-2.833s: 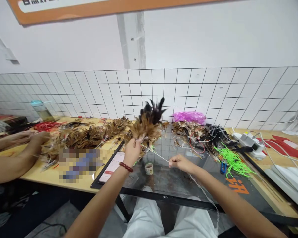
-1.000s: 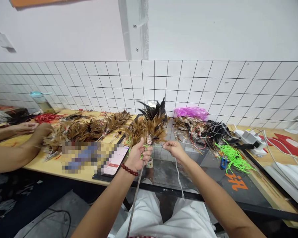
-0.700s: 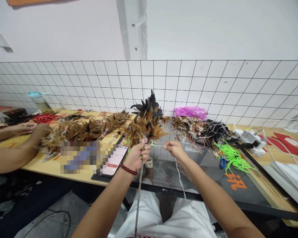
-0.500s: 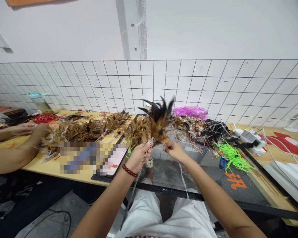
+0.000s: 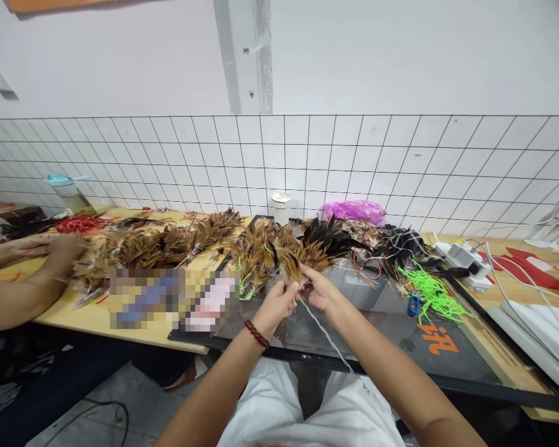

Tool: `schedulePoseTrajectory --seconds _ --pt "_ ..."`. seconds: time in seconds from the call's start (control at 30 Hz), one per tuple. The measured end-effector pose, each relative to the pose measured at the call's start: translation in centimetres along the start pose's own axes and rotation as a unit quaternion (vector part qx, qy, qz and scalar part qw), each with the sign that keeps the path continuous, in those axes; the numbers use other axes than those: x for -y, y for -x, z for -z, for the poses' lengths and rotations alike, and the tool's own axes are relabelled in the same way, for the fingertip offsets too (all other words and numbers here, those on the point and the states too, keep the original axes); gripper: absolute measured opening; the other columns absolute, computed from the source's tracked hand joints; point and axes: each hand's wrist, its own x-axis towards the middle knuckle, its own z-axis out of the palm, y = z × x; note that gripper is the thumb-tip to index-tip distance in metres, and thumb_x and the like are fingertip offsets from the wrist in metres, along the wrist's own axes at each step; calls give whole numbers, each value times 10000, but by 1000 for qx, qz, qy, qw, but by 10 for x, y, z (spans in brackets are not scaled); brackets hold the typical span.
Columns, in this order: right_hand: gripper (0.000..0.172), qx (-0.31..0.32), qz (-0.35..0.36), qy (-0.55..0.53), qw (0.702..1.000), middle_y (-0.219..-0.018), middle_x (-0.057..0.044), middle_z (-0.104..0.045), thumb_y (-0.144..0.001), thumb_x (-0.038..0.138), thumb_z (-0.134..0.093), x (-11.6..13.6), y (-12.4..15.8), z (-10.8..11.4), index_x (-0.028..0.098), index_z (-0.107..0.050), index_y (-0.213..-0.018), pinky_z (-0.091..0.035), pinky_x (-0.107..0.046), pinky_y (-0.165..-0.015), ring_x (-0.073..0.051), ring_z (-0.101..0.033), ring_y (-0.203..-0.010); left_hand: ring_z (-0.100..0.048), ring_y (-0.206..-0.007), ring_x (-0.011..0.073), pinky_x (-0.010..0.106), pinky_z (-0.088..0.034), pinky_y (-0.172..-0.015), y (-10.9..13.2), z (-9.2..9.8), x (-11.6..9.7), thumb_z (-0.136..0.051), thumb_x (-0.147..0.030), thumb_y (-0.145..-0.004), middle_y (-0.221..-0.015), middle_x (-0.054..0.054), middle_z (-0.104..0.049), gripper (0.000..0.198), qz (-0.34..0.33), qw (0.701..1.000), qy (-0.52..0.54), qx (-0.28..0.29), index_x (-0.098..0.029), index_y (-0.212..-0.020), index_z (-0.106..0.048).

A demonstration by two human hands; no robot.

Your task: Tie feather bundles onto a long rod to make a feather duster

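Observation:
Brown and black feathers, bound as a bunch (image 5: 327,239), lean to the right over the dark glass tabletop. My left hand (image 5: 278,304) is closed on the bunch's base, a red bead bracelet on its wrist. Close beside it, my right hand (image 5: 323,289) is closed too, its fingers on the lower brown feathers. A twisted whitish cord (image 5: 328,338) hangs from between my hands toward my lap. Just left of my hands lie more brown feather bunches (image 5: 252,254) with bright green ties (image 5: 245,285). My fingers hide the bound end.
Loose feathers, a pink plastic bag (image 5: 356,212), green cords (image 5: 431,295) and a blue tool (image 5: 414,304) lie to the right. White chargers (image 5: 468,261) with cables stand further right. A white jar (image 5: 281,208) stands behind. Another person's arms (image 5: 32,279) rest at left near feather bunches.
The feather bunch has tipped from upright to leaning right, baring the white jar behind. My right hand has moved left against my left hand and onto the bunch.

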Motion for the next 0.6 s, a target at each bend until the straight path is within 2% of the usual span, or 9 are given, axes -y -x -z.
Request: schedulePoseTrajectory --seconds 0.03,0.1,0.17,0.2,0.27,0.37,0.47,0.53,0.6 --pt "218 14 -3 -3 1000 -629 -11 -650 -724 329 -711 0 -4 3 157 -597 -796 -397 -220 -436 -121 -551 -512 -464 -560 95 198 -339 -501 0 2 -4 -602 -411 -812 -760 51 -574 286 63 994 72 57 -134 -875 -572" --pt "178 32 -15 -13 999 -601 -8 -642 -745 307 -685 0 -9 10 160 -591 -780 -370 -219 -409 -128 -545 -499 -483 -589 92 194 -376 -509 0 6 -13 -527 -421 -865 -807 82 -569 328 165 956 185 155 -100 -921 -566" --pt "163 48 -33 -19 998 -604 -19 -646 -756 298 -670 0 -11 15 157 -590 -762 -400 -229 -437 -146 -570 -537 -499 -623 92 188 -408 -529 -1 10 -20 -509 -352 -887 -823 95 -553 278 223 922 248 198 -81 -928 -557" --pt "165 59 -42 -19 997 -619 -29 -653 -757 299 -669 1 -11 15 153 -592 -758 -429 -241 -470 -157 -588 -573 -496 -621 87 178 -409 -523 -1 11 -21 -511 -312 -890 -813 88 -541 235 233 915 260 202 -83 -923 -550" --pt "159 86 -43 -17 995 -674 -48 -673 -749 286 -674 3 -8 14 146 -602 -771 -480 -270 -552 -178 -618 -657 -465 -572 64 138 -354 -459 -3 10 -20 -528 -262 -882 -758 53 -502 158 222 919 261 194 -106 -905 -532" --pt "132 99 -19 -17 995 -745 -49 -691 -739 243 -668 9 0 10 152 -613 -818 -497 -287 -610 -184 -624 -710 -374 -472 22 92 -202 -374 -4 5 -16 -559 -272 -870 -685 2 -443 152 149 951 227 148 -130 -876 -503" --pt "107 29 1 -18 999 -742 -20 -674 -754 256 -635 9 12 9 183 -604 -825 -462 -257 -557 -151 -596 -642 -348 -441 5 84 -195 -364 -4 1 -16 -572 -320 -864 -701 10 -487 209 78 976 187 75 -131 -858 -483" --pt "100 -44 29 -17 998 -692 3 -634 -747 278 -625 4 22 9 193 -576 -770 -419 -230 -518 -119 -550 -573 -356 -436 5 86 -215 -365 -5 -1 -18 -590 -332 -852 -708 14 -513 230 55 980 187 35 -139 -835 -466" --pt "146 -65 85 21 994 -662 22 -593 -709 287 -660 -5 30 8 191 -553 -738 -385 -214 -513 -94 -501 -548 -364 -429 10 90 -219 -361 -6 -2 -18 -607 -337 -839 -677 -2 -502 251 48 979 199 15 -145 -803 -449"
